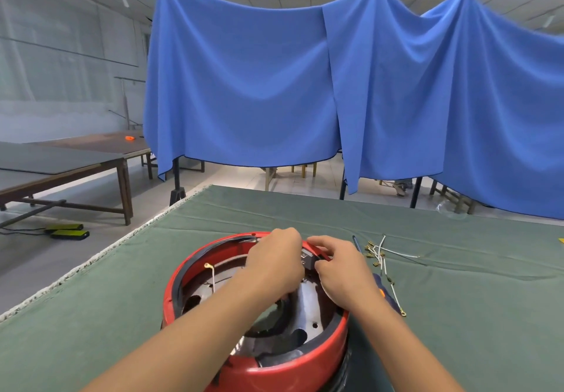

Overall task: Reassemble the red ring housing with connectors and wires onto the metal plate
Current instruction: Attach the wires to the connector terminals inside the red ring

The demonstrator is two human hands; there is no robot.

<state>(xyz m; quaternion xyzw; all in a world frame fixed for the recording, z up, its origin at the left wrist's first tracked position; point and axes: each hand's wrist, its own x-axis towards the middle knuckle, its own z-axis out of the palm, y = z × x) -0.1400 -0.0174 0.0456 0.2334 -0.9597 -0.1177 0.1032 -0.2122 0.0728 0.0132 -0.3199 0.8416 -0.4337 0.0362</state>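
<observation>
- ring housing (259,361) sits on the surface (122,315), at the near edge, about the middle
- metal plate (308,306) lies inside the housing
- both hands are over the housing's far rim, left hand (274,262) just left of right hand (341,266), a small connector block (309,259) between them
- one wire (211,275) stands up inside the housing, left side
- loose wires (384,260) lie on the surface to the right of the housing
- drape (305,86) hangs behind the surface, other tables (61,162) off to the left
</observation>
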